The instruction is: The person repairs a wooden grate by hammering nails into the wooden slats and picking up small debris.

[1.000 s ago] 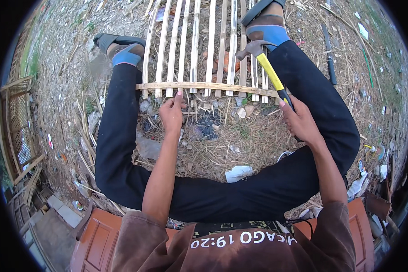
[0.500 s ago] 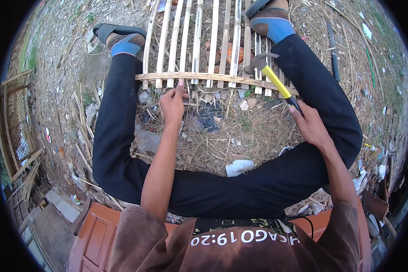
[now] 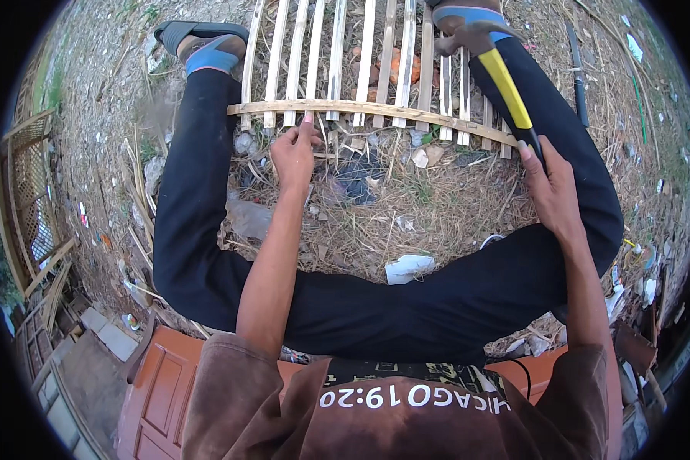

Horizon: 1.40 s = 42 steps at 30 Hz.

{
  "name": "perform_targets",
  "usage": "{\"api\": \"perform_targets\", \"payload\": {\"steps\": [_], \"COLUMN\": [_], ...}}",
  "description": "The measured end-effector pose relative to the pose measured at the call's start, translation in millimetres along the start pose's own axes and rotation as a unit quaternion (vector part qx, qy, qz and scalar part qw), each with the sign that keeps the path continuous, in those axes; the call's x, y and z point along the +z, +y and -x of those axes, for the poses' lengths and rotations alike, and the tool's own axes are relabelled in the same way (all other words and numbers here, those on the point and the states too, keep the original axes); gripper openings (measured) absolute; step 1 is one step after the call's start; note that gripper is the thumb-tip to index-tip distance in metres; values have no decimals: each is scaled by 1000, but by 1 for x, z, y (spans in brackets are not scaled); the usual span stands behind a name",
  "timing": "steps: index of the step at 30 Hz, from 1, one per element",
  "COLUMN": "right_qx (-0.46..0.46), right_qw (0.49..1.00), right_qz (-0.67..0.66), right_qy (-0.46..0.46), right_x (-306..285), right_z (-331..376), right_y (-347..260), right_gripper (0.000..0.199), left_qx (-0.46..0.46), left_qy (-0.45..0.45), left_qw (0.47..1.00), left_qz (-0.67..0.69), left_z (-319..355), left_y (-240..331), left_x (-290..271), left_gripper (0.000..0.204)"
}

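A row of pale wooden slats (image 3: 336, 61) lies on the ground between my feet, with a thin crosspiece (image 3: 395, 111) running across their near ends. My left hand (image 3: 291, 157) pinches the near end of one wooden slat (image 3: 313, 57) just below the crosspiece; the grip itself is partly hidden. In my right hand (image 3: 553, 184) is a claw hammer (image 3: 507, 86) with a yellow and black handle, its head raised near my right ankle. The hammer touches none of the slats that I can make out.
My legs in black trousers (image 3: 195, 192) frame the slats on both sides. Dry straw, stones and scraps litter the ground, with a white piece (image 3: 409, 268) near my lap. A long dark tool (image 3: 577, 73) lies beyond my right leg. Lattice panels (image 3: 34, 192) stand far left.
The hammer has swung up and to the right with my right hand. My left hand stays at the same slat end. The slats sit slightly higher in view.
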State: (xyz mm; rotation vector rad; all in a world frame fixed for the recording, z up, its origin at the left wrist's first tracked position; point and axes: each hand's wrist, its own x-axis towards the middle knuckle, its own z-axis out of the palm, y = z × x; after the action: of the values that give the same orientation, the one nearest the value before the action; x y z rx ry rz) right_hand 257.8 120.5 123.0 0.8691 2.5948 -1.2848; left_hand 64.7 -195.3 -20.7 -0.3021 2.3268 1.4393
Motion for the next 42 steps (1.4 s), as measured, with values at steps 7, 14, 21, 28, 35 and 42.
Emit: {"api": "perform_targets", "payload": {"steps": [7, 14, 21, 28, 35, 42], "right_qx": [-79, -97, -105, -54, -123, -109], "right_qw": [980, 993, 991, 993, 978, 986], "right_qz": [182, -3, 3, 96, 158, -26], "right_qy": [-27, 67, 88, 32, 59, 126], "right_x": [26, 31, 18, 38, 61, 45], "right_z": [14, 20, 19, 20, 37, 32], "right_y": [30, 12, -28, 2, 17, -20], "right_gripper": [21, 28, 24, 18, 15, 20], "left_qx": [21, 16, 12, 3, -11, -4], "left_qy": [3, -3, -1, -11, -21, -15], "left_qw": [1000, 1000, 1000, 1000, 1000, 1000], "left_qz": [-9, 18, 29, 1, 3, 14], "left_z": [-10, -3, -4, -4, -1, 0], "left_y": [-2, 3, 0, 4, 7, 8], "left_x": [4, -1, -4, 1, -1, -8], "left_gripper": [44, 42, 45, 44, 43, 45]}}
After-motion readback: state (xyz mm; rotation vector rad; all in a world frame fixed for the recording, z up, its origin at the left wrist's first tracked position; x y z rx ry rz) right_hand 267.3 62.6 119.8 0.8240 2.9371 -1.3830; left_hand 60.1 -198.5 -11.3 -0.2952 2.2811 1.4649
